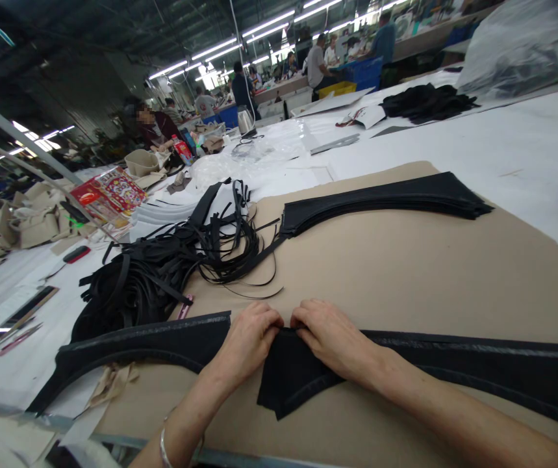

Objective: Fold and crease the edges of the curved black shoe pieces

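My left hand (pixel 254 330) and my right hand (pixel 325 330) pinch the upper edge of a black fabric piece (pixel 291 377), their fingertips a short gap apart. Its pointed lower part hangs between my wrists over the tan sheet (pixel 380 286). To the left lies a curved black piece (pixel 137 338) with a shiny strip along its top edge, partly behind my left hand. A similar long black piece (pixel 493 364) stretches right behind my right forearm. Whether these pieces join under my hands is hidden. Farther back rests a stack of curved black pieces (pixel 380 198).
A tangled heap of black strips (pixel 162 279) lies at left, with a pink cutter (pixel 185 307) beside it. Beyond are a red box (pixel 108 192), a kettle (pixel 246 122), a black fabric pile (pixel 427 102) and a clear plastic bag (pixel 522 49). A co-worker (pixel 154 127) stands across the table.
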`<state>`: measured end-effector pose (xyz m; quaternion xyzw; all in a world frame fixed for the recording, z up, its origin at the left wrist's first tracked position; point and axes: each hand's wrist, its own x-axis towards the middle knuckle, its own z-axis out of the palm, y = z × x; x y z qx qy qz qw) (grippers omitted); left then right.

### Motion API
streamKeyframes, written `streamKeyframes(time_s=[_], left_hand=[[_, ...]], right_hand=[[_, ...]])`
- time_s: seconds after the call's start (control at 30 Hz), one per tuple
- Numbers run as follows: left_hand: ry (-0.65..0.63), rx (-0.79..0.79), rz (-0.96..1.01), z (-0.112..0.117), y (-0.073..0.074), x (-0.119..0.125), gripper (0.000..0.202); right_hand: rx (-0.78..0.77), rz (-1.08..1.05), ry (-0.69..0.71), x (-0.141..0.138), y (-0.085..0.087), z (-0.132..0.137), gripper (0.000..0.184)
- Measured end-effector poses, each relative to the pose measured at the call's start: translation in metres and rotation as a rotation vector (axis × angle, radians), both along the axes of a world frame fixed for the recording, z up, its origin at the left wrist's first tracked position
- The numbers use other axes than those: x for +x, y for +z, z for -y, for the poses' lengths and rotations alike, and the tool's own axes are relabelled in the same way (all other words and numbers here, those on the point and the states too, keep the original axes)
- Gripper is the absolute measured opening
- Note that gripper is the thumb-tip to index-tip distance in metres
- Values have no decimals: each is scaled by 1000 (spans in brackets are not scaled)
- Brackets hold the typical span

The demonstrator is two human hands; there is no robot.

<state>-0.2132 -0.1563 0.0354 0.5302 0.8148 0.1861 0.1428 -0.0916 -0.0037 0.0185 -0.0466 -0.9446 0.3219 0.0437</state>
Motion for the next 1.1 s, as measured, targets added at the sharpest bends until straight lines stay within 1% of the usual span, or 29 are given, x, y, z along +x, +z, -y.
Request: streamKeyframes(time_s=[0.17, 0.37, 0.5, 0.6, 0.73, 0.93, 1.0, 1.1], left_hand=[[-50, 44, -74, 4, -4, 4, 21], [-78, 34, -145, 7, -5, 7, 22], [-127, 8, -259, 8, -4, 9, 23], [-164, 20, -377, 10, -5, 12, 25], [-203, 91, -500, 12, -10, 17, 26], [-244, 229, -701, 17, -23, 21, 22], [-249, 244, -728, 20, -25, 22, 23], [-253, 215, -719, 26, -27, 22, 26]], right_hand=[[5, -88, 54, 5, -7, -3, 24], [86, -139, 107, 9, -11, -3, 22], [133, -172, 123, 12, -12, -2, 22], [173, -188, 130, 14, -12, -1, 22], [225, -189, 154, 17, -14, 0, 23], [300, -199, 199, 19, -19, 0, 17], [315, -202, 203, 19, -18, 1, 16], [344, -210, 212, 20, -16, 1, 14]])
